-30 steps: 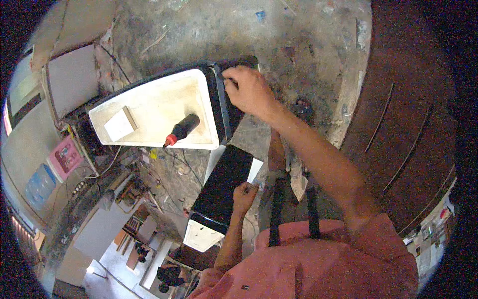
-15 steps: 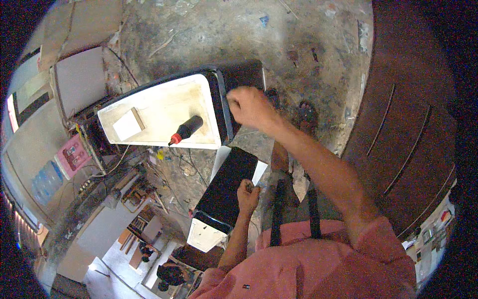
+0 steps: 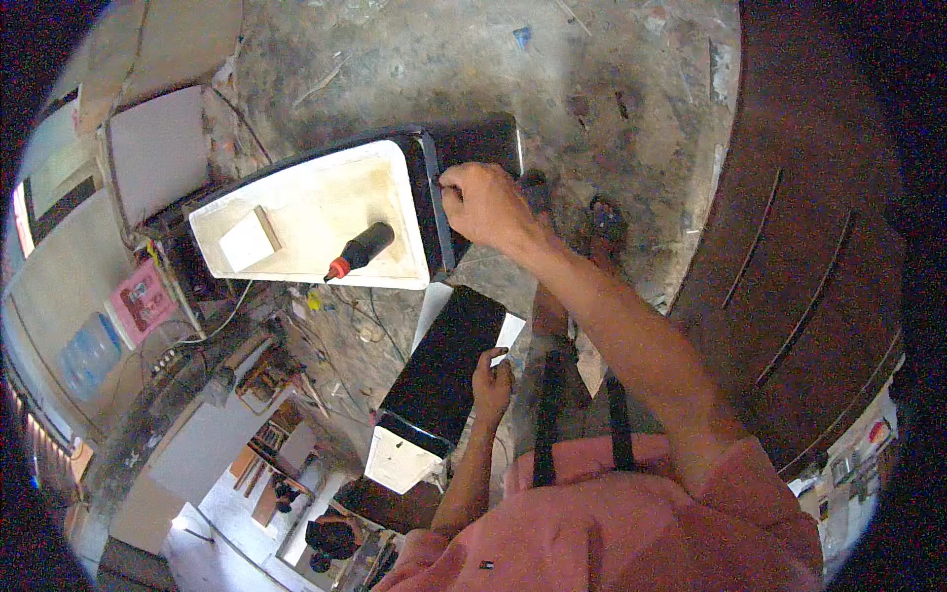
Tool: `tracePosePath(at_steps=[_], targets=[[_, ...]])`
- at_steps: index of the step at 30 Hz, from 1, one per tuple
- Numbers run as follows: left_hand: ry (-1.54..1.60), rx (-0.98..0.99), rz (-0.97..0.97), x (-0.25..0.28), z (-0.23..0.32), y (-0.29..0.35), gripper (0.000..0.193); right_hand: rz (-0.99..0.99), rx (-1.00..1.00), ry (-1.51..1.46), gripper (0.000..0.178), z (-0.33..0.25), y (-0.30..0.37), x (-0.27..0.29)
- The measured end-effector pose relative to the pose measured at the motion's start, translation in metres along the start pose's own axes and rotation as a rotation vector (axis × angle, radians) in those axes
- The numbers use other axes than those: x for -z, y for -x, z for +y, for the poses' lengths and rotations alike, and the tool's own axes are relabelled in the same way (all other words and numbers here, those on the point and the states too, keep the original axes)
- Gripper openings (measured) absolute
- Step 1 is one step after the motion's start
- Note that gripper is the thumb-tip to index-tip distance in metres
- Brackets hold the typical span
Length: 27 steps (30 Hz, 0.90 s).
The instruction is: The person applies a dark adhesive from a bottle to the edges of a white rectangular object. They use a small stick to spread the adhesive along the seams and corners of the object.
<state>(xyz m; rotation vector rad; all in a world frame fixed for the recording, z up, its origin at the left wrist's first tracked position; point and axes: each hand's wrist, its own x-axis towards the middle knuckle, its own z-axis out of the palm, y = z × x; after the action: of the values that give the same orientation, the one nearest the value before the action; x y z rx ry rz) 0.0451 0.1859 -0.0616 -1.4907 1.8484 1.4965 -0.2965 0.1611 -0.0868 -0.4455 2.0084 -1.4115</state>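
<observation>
My right hand (image 3: 483,205) reaches across with its fingers pinched together against the grey strip (image 3: 435,202) along the edge of a black box-like piece with a white top (image 3: 306,187); whatever they hold is too small to make out. On that white top are a dark squeeze bottle with a red cap (image 3: 363,249) and a white block (image 3: 249,242). Nearer me, my left hand (image 3: 492,385) is curled beside the long edge of a second black piece (image 3: 449,350) with a white end (image 3: 402,462). What its fingers grip, if anything, is hidden.
A stained concrete floor (image 3: 414,59) surrounds the pieces, with cables and scraps on it. A large dark brown panel (image 3: 789,217) stands at the right. At the left are a pink box (image 3: 146,298) and a clear blue bottle (image 3: 91,350). Another person (image 3: 331,538) is at lower left.
My right hand has shifted slightly up and left along the strip. My left hand's grip has changed, one finger now stretched farther forward. The view has moved slightly.
</observation>
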Motion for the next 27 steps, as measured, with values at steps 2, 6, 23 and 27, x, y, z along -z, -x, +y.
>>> tracePosePath(at_steps=[2,6,23,27], targets=[[-0.019,0.079,-0.010,-0.003,-0.001,0.003,0.021,0.048,-0.008,-0.016,0.019,0.000,0.004,0.001],[0.045,0.037,-0.021,-0.005,-0.001,0.006,0.023,0.324,0.129,-0.034,0.019,-0.003,-0.011,0.005],[0.042,0.085,-0.033,-0.009,-0.011,0.004,0.023,-0.094,0.170,0.342,0.020,-0.009,-0.007,0.013],[0.034,0.020,-0.029,-0.013,-0.008,0.005,0.023,-0.094,0.266,0.378,0.018,-0.006,0.005,0.023]])
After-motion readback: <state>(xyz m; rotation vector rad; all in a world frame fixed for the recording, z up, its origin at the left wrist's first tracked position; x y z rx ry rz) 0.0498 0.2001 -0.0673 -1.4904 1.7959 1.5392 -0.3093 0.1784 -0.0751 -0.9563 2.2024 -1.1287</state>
